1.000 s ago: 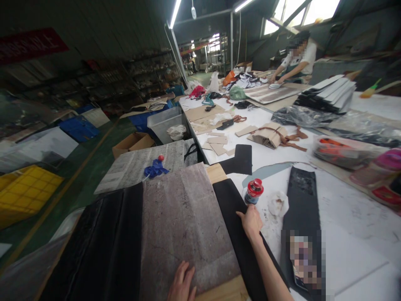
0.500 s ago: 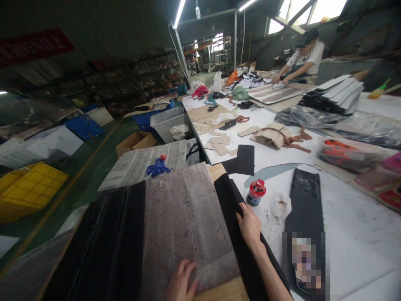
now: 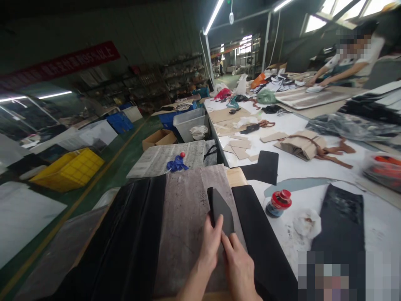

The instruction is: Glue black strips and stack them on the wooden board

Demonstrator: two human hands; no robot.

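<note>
A black leather-like piece (image 3: 223, 205) with a grey side is bent lengthwise between both hands, above a worn brownish-grey board (image 3: 183, 209). My left hand (image 3: 209, 244) pinches its left edge, thumb on the grey face. My right hand (image 3: 239, 265) grips the lower right end, fingers curled around it. Right of the board lies a stack of black pieces (image 3: 258, 228). Long black pieces (image 3: 131, 225) cover the left side. A jar with a red lid (image 3: 278, 203) stands on the white table, beside a crumpled white wad (image 3: 307, 224).
A dark panel (image 3: 340, 217) lies on the white table at right. Beige cut pieces (image 3: 239, 147) and a strapped beige bundle (image 3: 302, 144) lie farther back. A blue cloth (image 3: 177, 164) rests on a pale board. A co-worker (image 3: 354, 62) works at the far right.
My right hand has lifted a black piece from the stack at right and brought it over the board. My left hand has risen and taken hold of it. The view has turned left.
</note>
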